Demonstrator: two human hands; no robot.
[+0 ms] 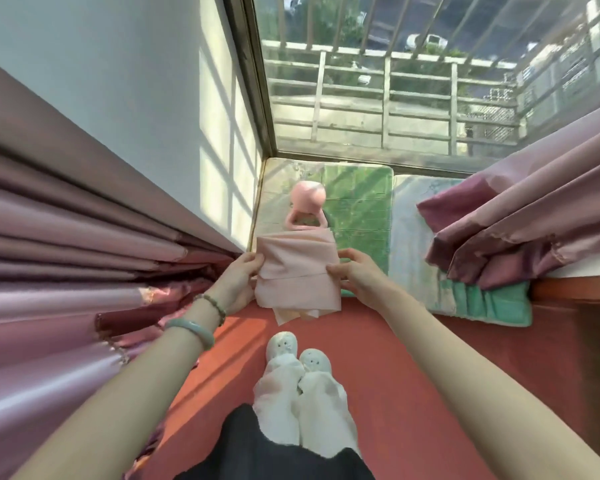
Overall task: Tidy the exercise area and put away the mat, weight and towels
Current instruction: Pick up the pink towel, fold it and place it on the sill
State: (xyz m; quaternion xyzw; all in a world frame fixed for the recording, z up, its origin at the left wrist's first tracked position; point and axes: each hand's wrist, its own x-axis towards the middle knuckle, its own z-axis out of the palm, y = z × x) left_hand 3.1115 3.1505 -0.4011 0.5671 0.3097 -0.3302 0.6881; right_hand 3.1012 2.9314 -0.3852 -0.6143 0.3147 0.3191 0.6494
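Note:
A pale pink towel (298, 271), folded in layers, hangs in front of me. My left hand (238, 284) grips its left edge and my right hand (355, 277) grips its right edge, thumbs on the front. Beyond it a pink kettlebell weight (307, 202) stands on a green and white cushion (360, 199) on the window seat, its lower handle partly hidden by the towel.
A second green-edged cushion (430, 271) lies to the right, partly under a pink curtain (533, 209). More pink curtain (66, 271) hangs at my left beside a white wall. A window with railings is ahead. My slippers (298, 351) stand on the red floor (412, 375).

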